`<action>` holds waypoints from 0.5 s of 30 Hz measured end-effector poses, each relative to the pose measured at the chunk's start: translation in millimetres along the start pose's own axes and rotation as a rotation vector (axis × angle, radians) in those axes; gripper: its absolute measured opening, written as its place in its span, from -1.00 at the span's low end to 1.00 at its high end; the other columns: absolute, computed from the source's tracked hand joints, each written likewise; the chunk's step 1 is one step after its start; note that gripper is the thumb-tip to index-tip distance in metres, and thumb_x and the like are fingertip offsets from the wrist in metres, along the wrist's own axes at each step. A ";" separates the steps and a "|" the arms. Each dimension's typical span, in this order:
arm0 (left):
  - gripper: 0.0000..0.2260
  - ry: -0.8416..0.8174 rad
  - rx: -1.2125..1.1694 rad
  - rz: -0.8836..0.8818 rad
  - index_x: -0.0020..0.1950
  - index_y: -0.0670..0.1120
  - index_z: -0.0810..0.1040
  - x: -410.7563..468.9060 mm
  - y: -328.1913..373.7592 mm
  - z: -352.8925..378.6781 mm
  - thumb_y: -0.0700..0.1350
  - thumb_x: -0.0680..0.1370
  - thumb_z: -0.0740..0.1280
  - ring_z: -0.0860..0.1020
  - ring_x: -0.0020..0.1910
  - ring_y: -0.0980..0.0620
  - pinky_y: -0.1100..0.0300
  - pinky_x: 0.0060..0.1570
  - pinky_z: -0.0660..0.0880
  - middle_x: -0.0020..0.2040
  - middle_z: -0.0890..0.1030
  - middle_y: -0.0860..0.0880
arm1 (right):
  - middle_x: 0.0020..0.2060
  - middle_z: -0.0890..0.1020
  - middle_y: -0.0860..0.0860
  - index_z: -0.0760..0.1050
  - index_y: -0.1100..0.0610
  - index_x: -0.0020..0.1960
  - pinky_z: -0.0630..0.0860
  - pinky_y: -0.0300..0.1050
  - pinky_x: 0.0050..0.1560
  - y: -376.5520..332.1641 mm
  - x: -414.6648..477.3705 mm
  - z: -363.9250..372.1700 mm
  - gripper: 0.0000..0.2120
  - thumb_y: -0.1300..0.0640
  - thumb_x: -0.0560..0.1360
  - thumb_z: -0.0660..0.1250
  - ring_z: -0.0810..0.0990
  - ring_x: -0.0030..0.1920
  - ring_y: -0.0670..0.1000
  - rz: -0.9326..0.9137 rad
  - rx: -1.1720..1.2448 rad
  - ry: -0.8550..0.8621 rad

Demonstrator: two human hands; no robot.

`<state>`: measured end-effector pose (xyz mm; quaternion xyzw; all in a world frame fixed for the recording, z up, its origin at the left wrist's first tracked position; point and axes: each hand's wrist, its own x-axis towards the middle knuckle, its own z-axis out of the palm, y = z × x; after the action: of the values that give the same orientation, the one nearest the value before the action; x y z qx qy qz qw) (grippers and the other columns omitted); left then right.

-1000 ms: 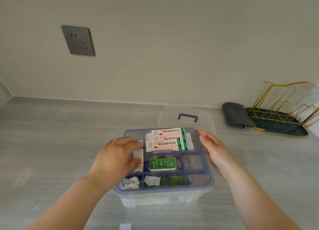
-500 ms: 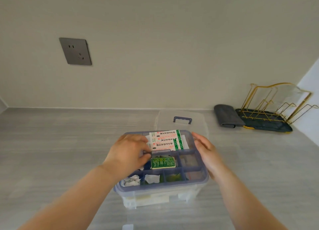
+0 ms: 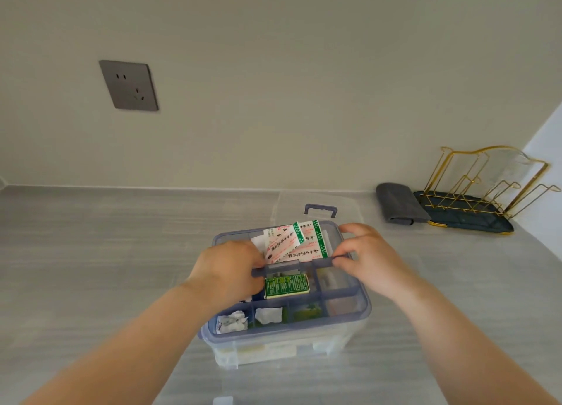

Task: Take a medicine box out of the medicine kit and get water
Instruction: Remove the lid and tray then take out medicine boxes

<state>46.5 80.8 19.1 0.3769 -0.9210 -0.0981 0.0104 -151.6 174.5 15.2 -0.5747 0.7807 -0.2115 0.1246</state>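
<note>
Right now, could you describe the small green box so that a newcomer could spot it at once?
On the grey countertop stands a clear medicine kit with a blue divided tray. The green box lies flat in its middle row, beside the left hand. Unlike the white-and-pink boxes behind it, it is solid green with fine print.

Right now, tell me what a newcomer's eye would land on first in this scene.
First, the clear medicine kit at centre on the grey counter, with the left hand and right hand gripping the two ends of its blue tray handle. Inside, the white, pink and green medicine boxes lie tilted at the back, a green box just in front. Far right stands a gold wire rack beside a folded grey cloth.
</note>
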 end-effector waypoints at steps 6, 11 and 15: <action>-0.79 0.130 -0.101 -0.011 0.01 -0.02 0.57 0.3 -1.7 -22.2 -0.08 0.40 0.30 0.54 0.03 -0.05 0.15 -0.06 0.49 0.09 0.59 -0.03 | 0.35 0.36 -0.02 0.62 0.12 -0.10 0.19 -0.25 0.13 -15.1 10.0 -23.6 -0.87 0.17 0.40 0.33 0.35 0.28 -0.01 -0.024 0.082 0.030; -0.78 0.320 -0.125 -0.035 0.00 -0.05 0.58 13.4 -23.3 -56.4 -0.13 0.36 0.35 0.54 0.03 -0.08 0.10 -0.04 0.50 0.08 0.61 -0.03 | 0.33 0.40 0.01 0.63 0.14 -0.10 0.21 -0.35 0.02 -34.5 52.5 -32.4 -0.87 0.19 0.39 0.35 0.43 0.18 -0.02 -0.105 0.148 0.095; -0.77 0.381 -0.064 -0.117 0.03 -0.04 0.57 39.6 -61.4 -71.5 -0.11 0.38 0.36 0.53 0.05 -0.07 0.08 -0.04 0.49 0.10 0.60 -0.02 | 0.26 0.46 0.12 0.60 0.17 -0.02 0.25 -0.27 0.07 -59.3 108.1 -19.6 -0.83 0.19 0.42 0.31 0.43 0.21 0.10 -0.136 0.121 0.065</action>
<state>67.4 -1.9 75.4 0.4410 -0.8754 -0.0546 0.1905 -143.4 60.6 65.7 -0.6105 0.7294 -0.2848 0.1190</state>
